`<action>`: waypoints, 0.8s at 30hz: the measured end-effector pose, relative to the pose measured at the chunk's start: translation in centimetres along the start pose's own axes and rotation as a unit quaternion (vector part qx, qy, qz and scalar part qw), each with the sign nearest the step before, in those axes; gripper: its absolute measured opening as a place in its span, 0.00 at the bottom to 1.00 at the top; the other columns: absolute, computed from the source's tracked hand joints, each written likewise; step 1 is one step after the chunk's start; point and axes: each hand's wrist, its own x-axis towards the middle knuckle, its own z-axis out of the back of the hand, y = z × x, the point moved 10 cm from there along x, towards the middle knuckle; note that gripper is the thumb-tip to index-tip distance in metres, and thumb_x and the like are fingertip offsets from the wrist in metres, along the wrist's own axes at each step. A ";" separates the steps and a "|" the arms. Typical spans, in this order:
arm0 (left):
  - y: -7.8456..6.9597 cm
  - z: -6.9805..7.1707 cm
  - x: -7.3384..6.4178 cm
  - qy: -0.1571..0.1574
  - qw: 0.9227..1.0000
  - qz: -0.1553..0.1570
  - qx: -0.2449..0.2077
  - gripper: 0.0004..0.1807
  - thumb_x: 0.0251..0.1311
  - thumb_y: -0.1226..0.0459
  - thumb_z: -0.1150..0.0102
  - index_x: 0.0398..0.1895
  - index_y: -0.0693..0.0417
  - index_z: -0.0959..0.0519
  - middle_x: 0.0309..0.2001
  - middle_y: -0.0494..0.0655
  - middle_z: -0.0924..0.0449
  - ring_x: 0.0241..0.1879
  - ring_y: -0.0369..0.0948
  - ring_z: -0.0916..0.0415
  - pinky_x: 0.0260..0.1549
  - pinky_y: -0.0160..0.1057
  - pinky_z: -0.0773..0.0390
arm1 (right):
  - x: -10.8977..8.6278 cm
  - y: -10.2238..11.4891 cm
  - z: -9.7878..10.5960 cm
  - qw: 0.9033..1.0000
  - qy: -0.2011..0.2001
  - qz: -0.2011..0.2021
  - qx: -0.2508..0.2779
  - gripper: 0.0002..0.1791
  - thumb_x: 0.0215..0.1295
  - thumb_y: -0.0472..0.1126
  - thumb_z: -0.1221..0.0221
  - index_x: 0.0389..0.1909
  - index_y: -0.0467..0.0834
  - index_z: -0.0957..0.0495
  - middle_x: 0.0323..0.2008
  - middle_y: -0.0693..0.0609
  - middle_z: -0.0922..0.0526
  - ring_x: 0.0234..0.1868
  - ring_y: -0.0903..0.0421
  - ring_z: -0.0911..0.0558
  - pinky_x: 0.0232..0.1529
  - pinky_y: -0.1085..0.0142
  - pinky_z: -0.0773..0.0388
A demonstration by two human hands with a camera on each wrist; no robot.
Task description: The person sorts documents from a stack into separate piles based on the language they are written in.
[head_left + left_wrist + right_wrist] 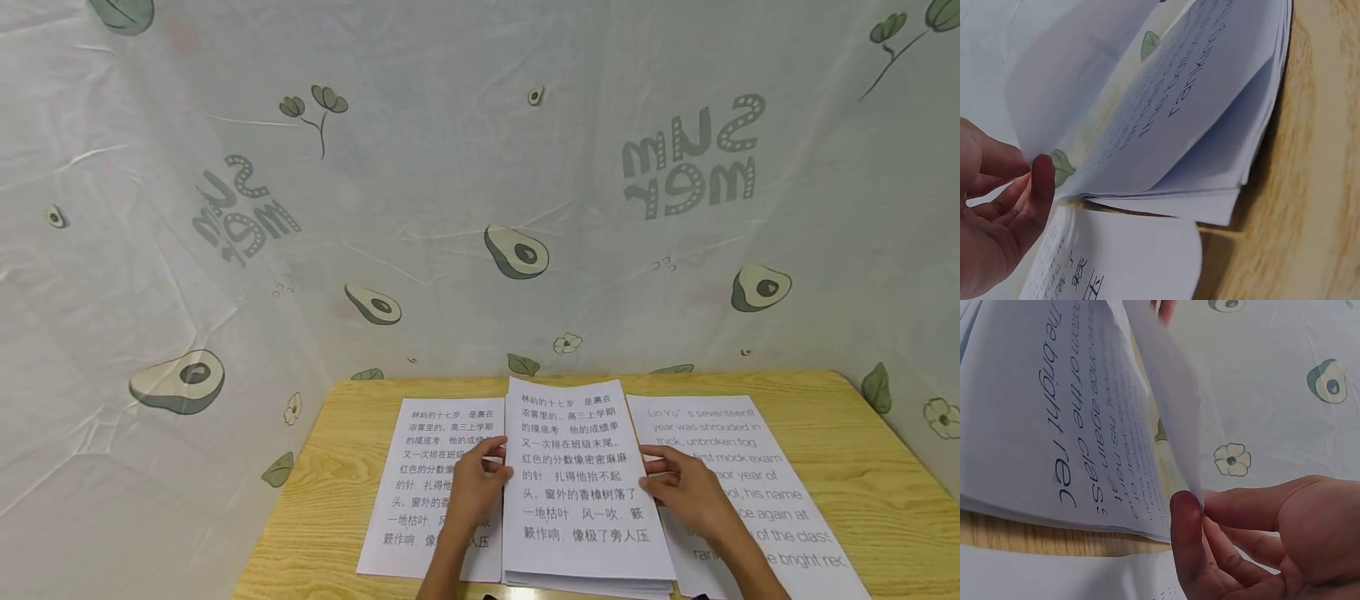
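Note:
A white sheet of paper (pixel 572 475) printed with large Chinese characters is held up over the middle stack of paper (pixel 1210 119). My left hand (pixel 474 487) pinches its left edge between thumb and fingers. At the opposite edge, my right hand (pixel 686 492) pinches it the same way. Both wrist views show the sheet raised and slightly bowed above the stack, whose top page carries English text. Under the left forearm lies a Chinese-printed sheet (pixel 386 500); an English-printed sheet (pixel 795 517) lies partly hidden beneath the right hand and forearm.
All the paper lies on a wood-grain table (pixel 307 500). Behind and to the sides hangs a pale curtain (pixel 435 167) with avocado, leaf and flower prints, reaching down to the table's far edge.

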 end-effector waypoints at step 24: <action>1.2 0.2 0.2 0.033 0.989 0.039 -0.141 0.28 0.63 0.75 0.33 0.68 0.55 0.19 0.54 0.53 0.17 0.42 0.40 0.15 0.41 0.35 0.11 | -0.1 -1.1 -0.1 0.992 0.029 -0.030 0.118 0.37 0.75 0.37 0.36 0.80 0.34 0.37 0.64 0.35 0.19 0.50 0.59 0.12 0.50 0.66 0.12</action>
